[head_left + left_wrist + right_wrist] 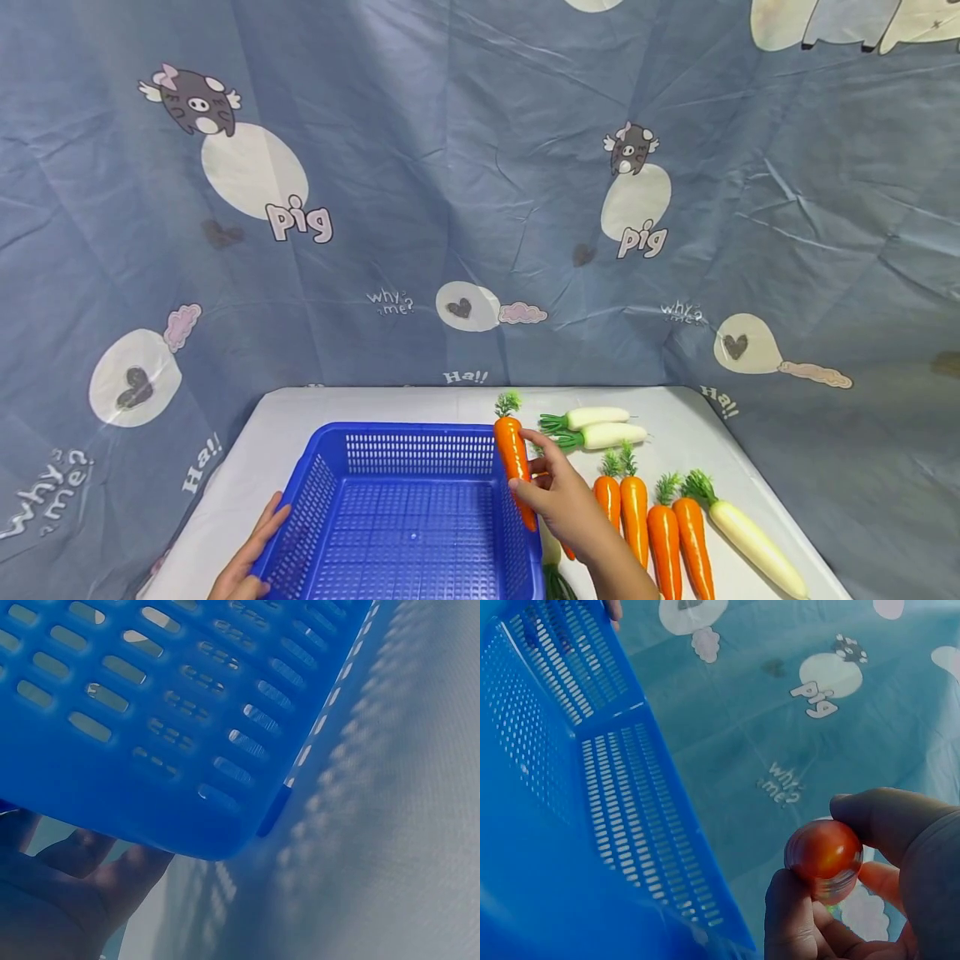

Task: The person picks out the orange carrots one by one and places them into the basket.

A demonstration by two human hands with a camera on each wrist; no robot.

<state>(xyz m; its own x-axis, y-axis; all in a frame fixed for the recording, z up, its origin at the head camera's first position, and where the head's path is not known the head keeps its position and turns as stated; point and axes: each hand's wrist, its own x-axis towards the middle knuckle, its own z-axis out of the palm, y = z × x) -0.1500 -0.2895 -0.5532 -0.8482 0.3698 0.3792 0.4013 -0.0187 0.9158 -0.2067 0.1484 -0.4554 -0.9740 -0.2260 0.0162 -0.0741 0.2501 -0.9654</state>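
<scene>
My right hand (567,507) grips an orange carrot (513,460) with a leafy green top. It holds the carrot upright, slightly tilted, over the right rim of a blue plastic basket (442,428). In the right wrist view the carrot's rounded orange end (825,859) sits between thumb and fingers. The basket's perforated floor shows nothing lying on it. On the left side, my left hand (246,560) rests with fairly straight fingers at the basket's rim. From the left wrist view, those fingers (79,851) pass partly behind the rim, their tips hidden.
Several carrots (664,546) lie right of the basket, partly behind my right forearm. Beyond them is a large white radish (757,546). Two white radishes (611,435) lie toward the back. A white table (442,404) ends at a blue patterned cloth (465,208).
</scene>
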